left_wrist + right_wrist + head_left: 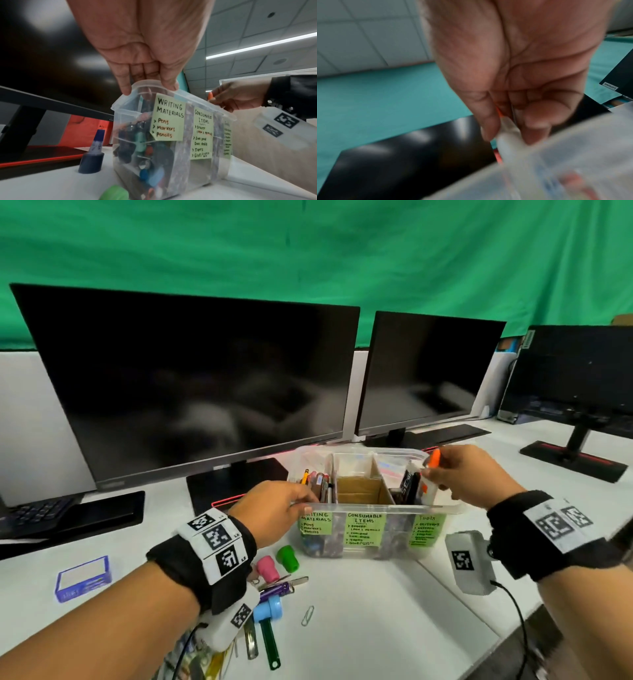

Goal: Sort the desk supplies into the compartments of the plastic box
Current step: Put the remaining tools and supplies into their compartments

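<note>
A clear plastic box (376, 506) stands on the white desk, split into three compartments with green labels for writing materials, consumable items and tools. My left hand (305, 499) pinches the rim at its front left corner (137, 86), thumb outside and fingers over the edge. Pens and markers (317, 479) fill the left compartment, and the middle one shows bare cardboard (359, 489). My right hand (436, 474) holds a white glue bottle (429, 489) with an orange cap (434, 457) upright in the right compartment. In the right wrist view, thumb and fingers pinch the bottle's neck (507, 133).
Loose supplies lie near the front left of the box: a green cap (287, 558), a pink one (268, 568), a blue one (269, 609), a paper clip (307, 615), a green-handled tool (270, 643). A blue card box (83, 578) sits left. An ink bottle (93, 152) stands left of the box. Monitors (191, 378) stand behind.
</note>
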Motion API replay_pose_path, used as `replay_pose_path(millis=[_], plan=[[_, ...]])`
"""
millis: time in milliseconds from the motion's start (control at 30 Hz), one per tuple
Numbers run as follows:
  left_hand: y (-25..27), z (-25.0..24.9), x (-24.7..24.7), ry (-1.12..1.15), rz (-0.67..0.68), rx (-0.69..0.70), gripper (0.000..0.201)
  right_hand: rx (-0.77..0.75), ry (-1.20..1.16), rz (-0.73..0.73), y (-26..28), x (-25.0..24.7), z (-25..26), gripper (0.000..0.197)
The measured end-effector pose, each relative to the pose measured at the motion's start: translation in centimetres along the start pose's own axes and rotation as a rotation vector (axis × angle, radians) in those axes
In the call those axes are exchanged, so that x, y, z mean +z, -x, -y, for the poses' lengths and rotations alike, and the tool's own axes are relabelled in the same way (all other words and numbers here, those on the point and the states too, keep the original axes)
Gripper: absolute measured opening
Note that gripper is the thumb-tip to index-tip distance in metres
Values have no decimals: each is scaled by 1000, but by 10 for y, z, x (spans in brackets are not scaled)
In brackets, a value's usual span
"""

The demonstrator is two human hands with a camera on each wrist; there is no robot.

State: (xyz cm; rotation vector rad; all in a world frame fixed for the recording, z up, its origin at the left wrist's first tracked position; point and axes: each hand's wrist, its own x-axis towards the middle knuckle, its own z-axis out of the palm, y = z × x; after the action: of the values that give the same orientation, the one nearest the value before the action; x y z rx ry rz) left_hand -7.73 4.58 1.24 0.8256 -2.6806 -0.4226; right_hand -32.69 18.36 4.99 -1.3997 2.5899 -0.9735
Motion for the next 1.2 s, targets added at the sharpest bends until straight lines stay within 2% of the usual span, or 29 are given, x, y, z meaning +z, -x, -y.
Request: replay_pose_path(millis=[100,200,333,400,567,667,700,800,867,933,1000,1033,1100,1133,1200], plan=[[-1,0,0,19,-2,-7,22,67,248,159,-6,3,-2,15],[-4,1,-1,40,14,-16,20,81,423,255,-17,3,8,13],[-7,1,-1,65,35,-37,19,52,733,354,-22,13,22,27],[-7,1,0,83,29,-40,18,34,775,382,-22,21,27,32],[-7,3,1,84,32,-33,19,74,718,417,-16,28,39,34],[-6,6,-2,95,71,-12,21,16,710,362,-10,25,39,19],[-6,8,-5,132,56,-10,21,-4,718,326,-10,24,34,22],[-14,29,-17,249,-166,-84,20,-56,656,182,-6,22,21,18],[-24,50,-22,192,-256,-191,19,-141,466,57,2,26,11,13],[-34,72,-19,107,-202,-281,20,-268,240,42,14,34,8,13],[-44,83,-7,-10,-79,-325,25,-322,84,144,22,40,8,16],[-49,85,0,-70,-26,-330,28,-329,56,199,21,41,8,23],[-58,86,15,-148,38,-312,37,-345,77,260,18,42,3,52],[-63,85,20,-160,46,-295,43,-366,103,256,17,43,4,52],[-72,83,27,-154,49,-240,49,-402,134,266,18,43,7,22]])
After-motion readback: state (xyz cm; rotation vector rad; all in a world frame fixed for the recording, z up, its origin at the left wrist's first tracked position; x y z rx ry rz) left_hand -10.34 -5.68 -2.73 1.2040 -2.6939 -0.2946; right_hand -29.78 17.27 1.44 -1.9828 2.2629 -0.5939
